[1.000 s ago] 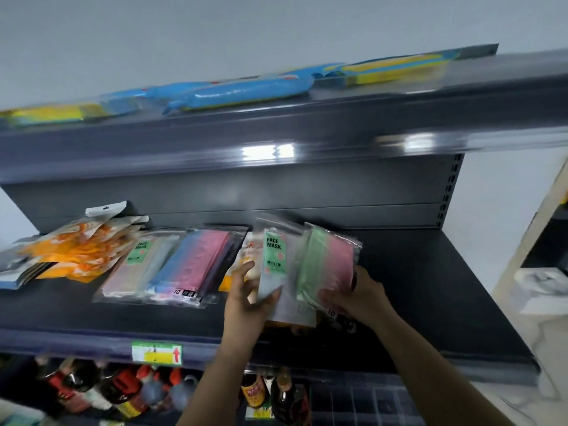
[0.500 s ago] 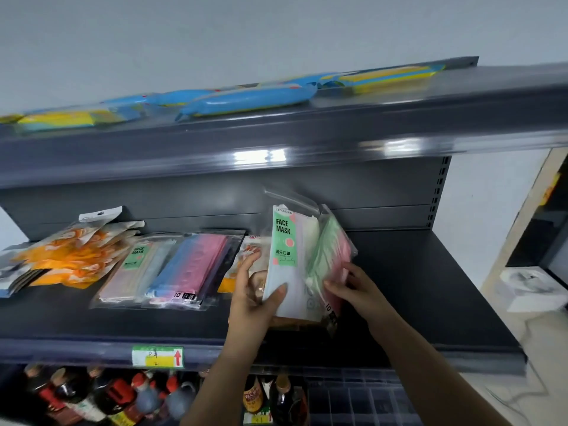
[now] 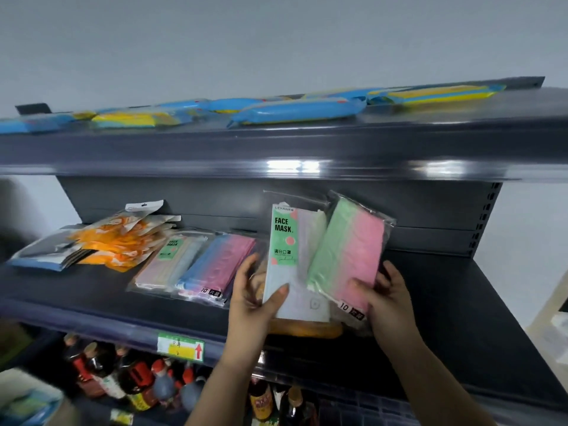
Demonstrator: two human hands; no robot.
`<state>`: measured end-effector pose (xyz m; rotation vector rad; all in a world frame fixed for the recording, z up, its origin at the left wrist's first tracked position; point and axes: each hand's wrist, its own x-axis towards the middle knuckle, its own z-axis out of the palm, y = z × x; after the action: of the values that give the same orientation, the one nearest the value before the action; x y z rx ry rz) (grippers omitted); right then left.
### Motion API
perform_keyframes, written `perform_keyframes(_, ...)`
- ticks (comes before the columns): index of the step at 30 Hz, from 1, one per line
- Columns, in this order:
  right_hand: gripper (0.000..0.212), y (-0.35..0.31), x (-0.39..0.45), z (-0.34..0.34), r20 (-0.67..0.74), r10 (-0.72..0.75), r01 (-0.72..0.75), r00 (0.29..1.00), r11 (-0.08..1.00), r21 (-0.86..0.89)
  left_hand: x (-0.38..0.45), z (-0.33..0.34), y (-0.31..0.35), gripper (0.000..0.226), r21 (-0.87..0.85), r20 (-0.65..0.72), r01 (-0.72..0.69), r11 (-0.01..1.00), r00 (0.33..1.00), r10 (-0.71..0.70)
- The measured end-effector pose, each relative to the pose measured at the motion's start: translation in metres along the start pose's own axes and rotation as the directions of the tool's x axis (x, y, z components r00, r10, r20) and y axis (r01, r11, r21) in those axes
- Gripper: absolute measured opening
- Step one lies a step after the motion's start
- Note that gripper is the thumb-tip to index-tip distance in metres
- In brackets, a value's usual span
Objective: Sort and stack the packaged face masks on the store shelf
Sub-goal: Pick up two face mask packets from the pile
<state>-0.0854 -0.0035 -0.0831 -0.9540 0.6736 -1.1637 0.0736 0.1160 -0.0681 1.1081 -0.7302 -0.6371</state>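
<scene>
My left hand [image 3: 256, 299] grips the lower edge of a pale mask pack with a green "FACE MASK" label [image 3: 292, 259], held upright above the dark middle shelf [image 3: 479, 321]. My right hand [image 3: 388, 305] holds a green-and-pink mask pack [image 3: 350, 256] tilted against the first one. Under them lies an orange-tinted pack [image 3: 307, 329], mostly hidden. To the left, a pastel labelled pack [image 3: 172, 259] and a blue-to-pink pack [image 3: 219, 265] lie flat side by side.
A heap of orange packs [image 3: 123, 241] and dark flat packs [image 3: 46, 253] sits at the shelf's left end. Blue-and-yellow packs [image 3: 295, 110] lie on the top shelf. Bottles [image 3: 123, 379] stand on the shelf below, behind a green-and-yellow price tag [image 3: 181, 347].
Both hands have raised the two packs from a low tilt to nearly upright and drawn them together. The view has shifted slightly.
</scene>
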Motion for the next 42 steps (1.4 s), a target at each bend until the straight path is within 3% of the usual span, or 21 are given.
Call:
perform_keyframes(3, 0.052, 0.003, 0.000, 0.018, 0.150, 0.046, -0.054, 0.988, 0.998, 0.045, 0.000, -0.021, 0.007, 0.067, -0.016, -0.049, -0.010, 1.000, 0.999, 0.009)
perform_keyframes(9, 0.047, 0.025, -0.003, 0.064, 0.176, 0.163, -0.175, 0.971, 0.983, 0.054, 0.001, -0.081, 0.027, 0.059, -0.097, -0.180, 0.014, 0.995, 0.983, -0.031)
perform_keyframes(13, 0.063, 0.042, -0.001, 0.102, 0.207, 0.180, -0.195, 0.962, 0.980, 0.051, 0.013, -0.126, 0.038, 0.062, -0.074, -0.257, 0.000, 0.997, 0.966, -0.019)
perform_keyframes(18, 0.067, 0.061, -0.003, 0.151, 0.185, 0.161, -0.169, 0.969, 0.985, 0.032, 0.032, -0.185, 0.055, 0.064, 0.009, -0.279, 0.003, 1.000, 0.960, 0.000)
perform_keyframes(20, 0.091, 0.065, -0.003, 0.172, 0.187, 0.109, -0.115, 0.976, 0.993, 0.021, 0.045, -0.209, 0.064, 0.062, 0.058, -0.305, 0.002, 0.998, 0.952, 0.015)
perform_keyframes(22, 0.101, 0.070, 0.001, 0.188, 0.176, 0.070, -0.073, 0.982, 0.997, 0.013, 0.059, -0.230, 0.074, 0.059, 0.122, -0.283, -0.005, 0.993, 0.958, 0.039)
perform_keyframes(25, 0.070, 0.077, 0.011, 0.202, 0.159, 0.042, -0.045, 0.986, 0.999, 0.013, 0.080, -0.251, 0.080, 0.058, 0.187, -0.233, 0.003, 0.982, 0.972, 0.041)
perform_keyframes(27, 0.063, 0.083, 0.015, 0.210, 0.132, 0.031, -0.032, 0.991, 0.999, 0.001, 0.092, -0.260, 0.077, 0.059, 0.195, -0.198, 0.021, 0.981, 0.980, 0.018)
perform_keyframes(32, 0.096, 0.098, 0.018, 0.230, 0.059, -0.012, 0.013, 0.998, 1.000, -0.016, 0.120, -0.277, 0.062, 0.060, 0.193, -0.140, 0.082, 0.978, 0.989, -0.055)
perform_keyframes(35, 0.067, 0.104, 0.020, 0.234, 0.036, -0.050, 0.052, 0.998, 0.996, -0.075, 0.136, -0.280, 0.055, 0.060, 0.273, -0.111, 0.089, 0.958, 0.992, -0.061)
perform_keyframes(38, 0.054, 0.107, 0.017, 0.236, 0.000, -0.083, 0.082, 0.997, 0.985, -0.151, 0.148, -0.278, 0.048, 0.055, 0.362, -0.093, 0.104, 0.926, 0.993, -0.075)
perform_keyframes(40, 0.056, 0.108, 0.017, 0.237, -0.012, -0.104, 0.100, 0.994, 0.980, -0.172, 0.154, -0.279, 0.042, 0.055, 0.450, -0.092, 0.087, 0.889, 0.994, -0.051)
perform_keyframes(42, 0.067, 0.111, 0.019, 0.235, -0.043, -0.109, 0.099, 0.993, 0.978, -0.184, 0.155, -0.281, 0.039, 0.056, 0.645, -0.061, 0.023, 0.764, 0.998, 0.021)
